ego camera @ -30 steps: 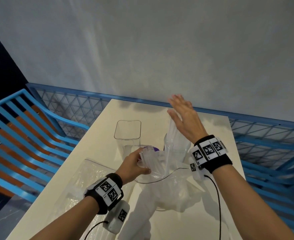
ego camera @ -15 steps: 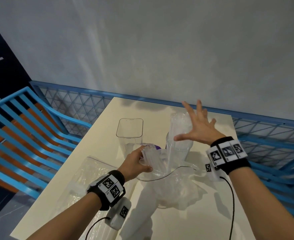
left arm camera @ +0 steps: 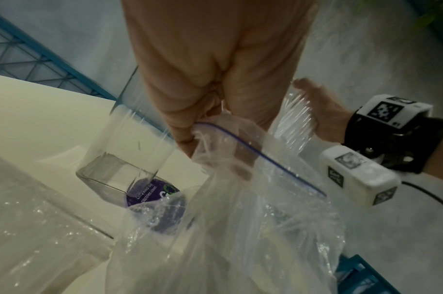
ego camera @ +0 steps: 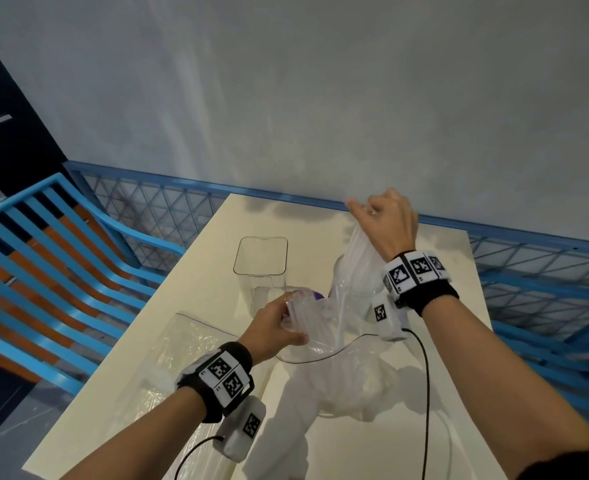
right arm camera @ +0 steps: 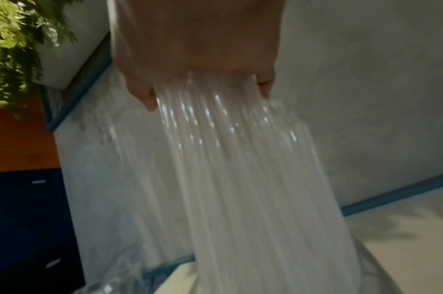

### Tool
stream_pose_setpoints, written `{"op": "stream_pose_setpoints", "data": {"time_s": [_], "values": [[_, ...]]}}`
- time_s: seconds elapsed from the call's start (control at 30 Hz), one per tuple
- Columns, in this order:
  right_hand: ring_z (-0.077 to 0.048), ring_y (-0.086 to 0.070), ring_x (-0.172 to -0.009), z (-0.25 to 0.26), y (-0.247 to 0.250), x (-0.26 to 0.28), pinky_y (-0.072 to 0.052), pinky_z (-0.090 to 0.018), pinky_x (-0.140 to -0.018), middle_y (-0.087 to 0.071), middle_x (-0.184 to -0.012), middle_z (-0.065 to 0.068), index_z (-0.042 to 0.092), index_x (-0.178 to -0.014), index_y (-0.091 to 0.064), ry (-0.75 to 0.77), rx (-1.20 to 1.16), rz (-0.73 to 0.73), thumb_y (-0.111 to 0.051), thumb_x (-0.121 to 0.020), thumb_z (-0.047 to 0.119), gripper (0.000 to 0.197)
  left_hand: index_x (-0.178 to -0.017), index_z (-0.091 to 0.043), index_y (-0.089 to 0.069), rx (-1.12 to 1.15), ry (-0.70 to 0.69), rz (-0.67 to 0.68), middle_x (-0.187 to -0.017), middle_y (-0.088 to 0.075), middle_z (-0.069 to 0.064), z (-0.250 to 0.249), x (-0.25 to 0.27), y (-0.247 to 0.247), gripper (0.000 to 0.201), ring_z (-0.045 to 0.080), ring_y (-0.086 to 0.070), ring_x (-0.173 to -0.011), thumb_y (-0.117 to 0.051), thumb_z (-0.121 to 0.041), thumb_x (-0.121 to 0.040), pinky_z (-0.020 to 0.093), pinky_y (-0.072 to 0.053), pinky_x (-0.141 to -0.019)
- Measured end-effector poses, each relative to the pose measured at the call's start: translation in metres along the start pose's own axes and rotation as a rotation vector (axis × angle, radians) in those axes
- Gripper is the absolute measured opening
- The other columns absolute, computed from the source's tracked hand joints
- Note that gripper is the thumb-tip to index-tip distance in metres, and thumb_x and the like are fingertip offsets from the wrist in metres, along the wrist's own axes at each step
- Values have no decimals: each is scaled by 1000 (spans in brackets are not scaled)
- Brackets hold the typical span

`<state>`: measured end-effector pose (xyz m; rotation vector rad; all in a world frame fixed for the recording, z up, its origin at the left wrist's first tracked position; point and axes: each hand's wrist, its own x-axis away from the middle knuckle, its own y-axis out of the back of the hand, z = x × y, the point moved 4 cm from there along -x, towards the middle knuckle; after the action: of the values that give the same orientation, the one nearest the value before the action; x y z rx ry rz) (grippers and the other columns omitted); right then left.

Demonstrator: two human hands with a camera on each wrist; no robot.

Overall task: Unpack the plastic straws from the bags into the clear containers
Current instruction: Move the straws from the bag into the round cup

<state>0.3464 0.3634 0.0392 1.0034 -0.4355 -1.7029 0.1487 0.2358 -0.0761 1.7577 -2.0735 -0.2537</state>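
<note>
My right hand (ego camera: 383, 220) grips the top of a bundle of clear plastic straws (ego camera: 357, 258), which hangs down toward the round clear container (ego camera: 351, 289). In the right wrist view the straws (right arm camera: 240, 169) fan out below my curled fingers (right arm camera: 142, 95). My left hand (ego camera: 272, 327) pinches the rim of an open zip bag (ego camera: 324, 344) with a blue seal line (left arm camera: 260, 153). A tall, square clear container (ego camera: 261, 268) stands empty to the left, also visible in the left wrist view (left arm camera: 129, 155).
A second, flattened clear bag (ego camera: 168, 362) lies on the cream table (ego camera: 196, 292) at the left. A purple round label (left arm camera: 152, 193) shows by the square container's base. Blue railing (ego camera: 528, 271) borders the table's far and right sides; a blue slatted bench (ego camera: 43, 271) stands left.
My right hand was open and spread above the round container; it has now closed on the straw bundle and lifted it. The left hand has kept its hold on the bag.
</note>
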Motion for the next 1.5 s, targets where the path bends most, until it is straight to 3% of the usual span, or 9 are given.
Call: {"op": "stream_pose_setpoints", "data": {"time_s": [0.1,0.17,0.33,0.47,0.57,0.77,0.93,1.03,1.5], "values": [[-32,-58,-107,-7,-20,8,-16,-66,-105,-64,-97,-2,22,-71,-66,-45,247,476,-46,-77,76,57,-123,-27,-55,0,-7,2,-113,-66,-2,-1,0,-1,68,18,-61,-109,-80,-2,-65,41,-49,-100],[-28,-50,-122,-4,-11,10,-3,-70,-106,-57,-127,0,31,-102,-69,-1,235,444,-47,-80,72,51,-123,-27,-55,-3,-9,4,-113,-67,-1,-2,0,-1,67,18,-62,-108,-80,-3,-66,40,-49,-100],[-19,-63,-92,14,65,26,-47,-40,-94,-68,-99,-5,17,-95,-68,64,-264,-8,-53,-95,31,21,-123,-27,-56,-16,-19,9,-111,-68,-1,-3,1,-2,66,17,-63,-107,-80,-1,-67,36,-49,-100],[-20,-69,-88,0,58,75,-50,-27,-80,-74,-88,-4,16,-96,-72,-3,-198,453,-58,-92,23,16,-124,-19,-58,-19,-18,17,-112,-69,1,-4,3,-3,64,19,-63,-108,-80,-1,-66,38,-49,-101],[-17,-60,-114,-24,19,125,-44,-20,-84,-60,-127,0,17,-137,-48,-148,-68,802,-73,-77,45,70,-123,-19,-59,-16,-23,19,-111,-70,1,-5,5,-3,65,17,-64,-107,-80,0,-65,37,-50,-99],[-6,-51,-121,-17,-27,176,-40,-22,-98,-54,-129,14,31,-141,-33,-171,-446,942,-84,-67,38,90,-120,-19,-55,38,-17,114,-107,-66,3,-17,17,-15,61,16,-65,-100,-73,8,-69,25,-56,-81],[-23,-68,-105,-15,-30,176,-53,-36,-95,-72,-110,-9,18,-123,-58,-270,-885,748,-82,-69,3,61,-128,-18,-48,249,18,325,-114,-69,6,-32,27,-29,68,8,-66,-96,-59,15,-70,18,-51,-72],[-26,-71,-95,-26,-26,171,-56,-38,-89,-76,-95,-11,10,-102,-72,-385,-863,563,-81,-70,9,33,-127,-16,-49,301,16,349,-120,-69,8,-35,23,-30,72,21,-65,-109,-56,19,-64,34,-54,-91],[-33,-64,-73,-47,43,148,-50,-42,-81,-69,-67,-16,15,-63,-67,-480,-1008,93,-58,-87,3,28,-83,-20,-65,53,-9,-44,-74,-62,-4,-29,25,-17,17,12,-58,-69,-72,-5,-79,26,-50,-62]]}}
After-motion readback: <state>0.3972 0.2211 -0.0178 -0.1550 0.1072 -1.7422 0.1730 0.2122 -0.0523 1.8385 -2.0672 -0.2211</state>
